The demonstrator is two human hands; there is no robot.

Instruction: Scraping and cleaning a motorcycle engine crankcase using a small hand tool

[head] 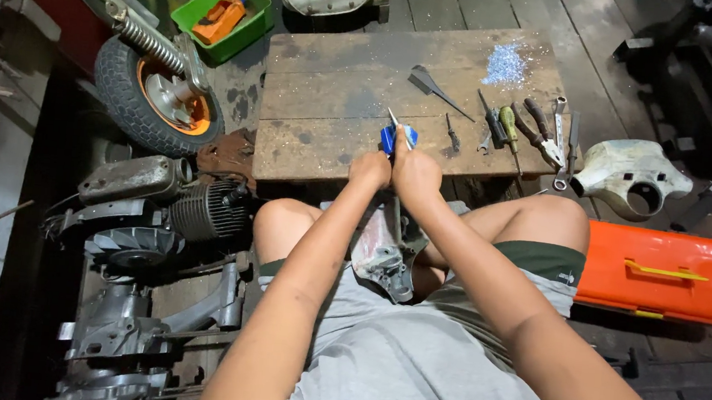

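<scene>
At centre frame, the left hand (pixel 370 169) and right hand (pixel 415 171) met, fingers clamped on blue-handled pliers (pixel 398 136) above the wooden surface's (pixel 322 94) near edge. Hand tools (pixel 527 129) lay right; a metal engine part (pixel 385 258) rested below the hands.

Bench: low, worn brown wooden plank table (pixel 331 95) standing on a dark plank floor (pixel 476 5).
Far right corner: patch of pale blue-white shavings (pixel 506 65).
Middle: dark grey flat metal scraper (pixel 435 85).
Right edge: row of hand tools (pixel 527 129), with screwdrivers, pliers and a silver spanner, lying side by side.
</scene>
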